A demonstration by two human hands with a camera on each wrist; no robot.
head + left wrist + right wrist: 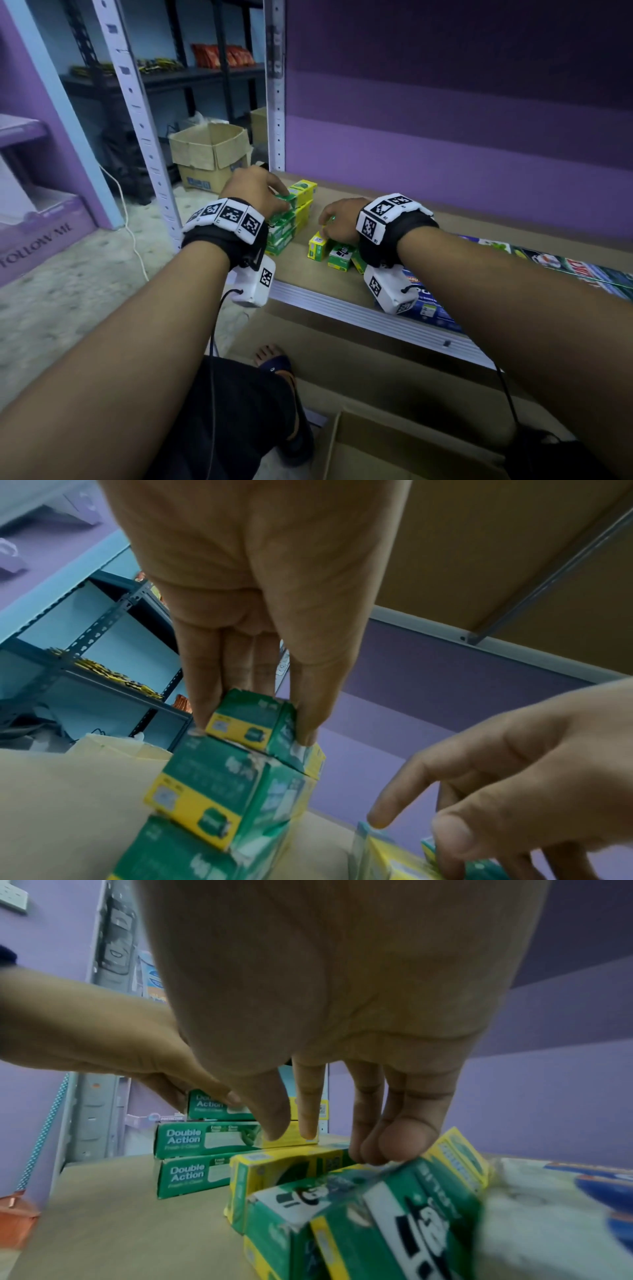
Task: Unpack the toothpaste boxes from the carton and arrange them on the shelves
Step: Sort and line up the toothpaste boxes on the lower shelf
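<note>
A stack of green-and-yellow toothpaste boxes point(289, 226) stands at the left end of the shelf board point(318, 286). My left hand point(274, 197) is on top of it. In the left wrist view its thumb and fingers pinch the sides of the top box point(251, 719). To the right, several loose boxes point(337, 255) lie on the board, some tilted. My right hand point(337, 221) hangs over them with its fingers nearly straight. In the right wrist view its fingertips point(394, 1146) touch a tilted box point(411, 1213), and the thumb is apart from it. The open carton point(394, 455) is below, near my legs.
Blue toothpaste packs point(431, 308) lie along the shelf's front right, under my right wrist. The shelf's metal upright point(276, 102) stands just behind the stack. Another open cardboard box point(209, 154) sits on the floor to the left. A higher shelf board point(496, 547) is overhead.
</note>
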